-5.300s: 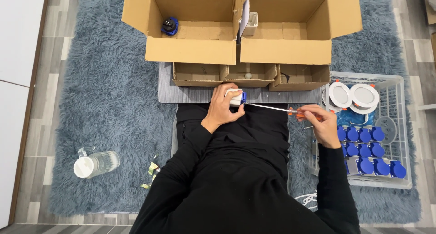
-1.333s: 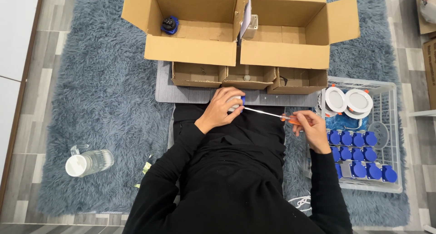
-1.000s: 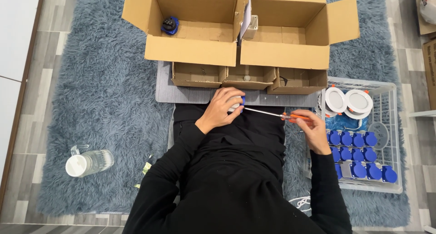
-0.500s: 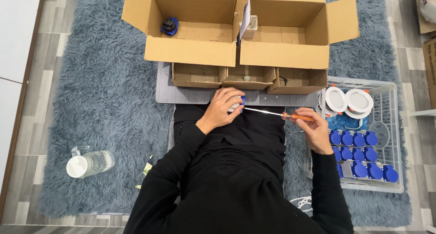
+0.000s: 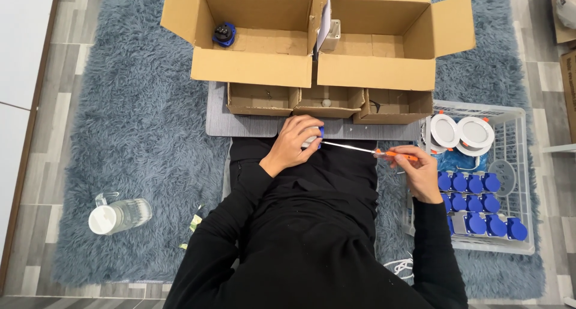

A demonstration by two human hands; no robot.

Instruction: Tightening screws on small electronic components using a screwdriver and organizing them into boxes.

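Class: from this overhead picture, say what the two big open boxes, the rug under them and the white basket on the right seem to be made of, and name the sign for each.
Big open boxes: corrugated cardboard, matt brown, with folded flaps and raw edges.
Rug: probably synthetic shag, grey-blue, with long tufted pile.
White basket: likely moulded plastic, smooth with a slight sheen, with slotted lattice walls.

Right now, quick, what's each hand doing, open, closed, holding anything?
Left hand: closed around a small blue and white part.
Right hand: closed on the orange handle of a thin screwdriver.
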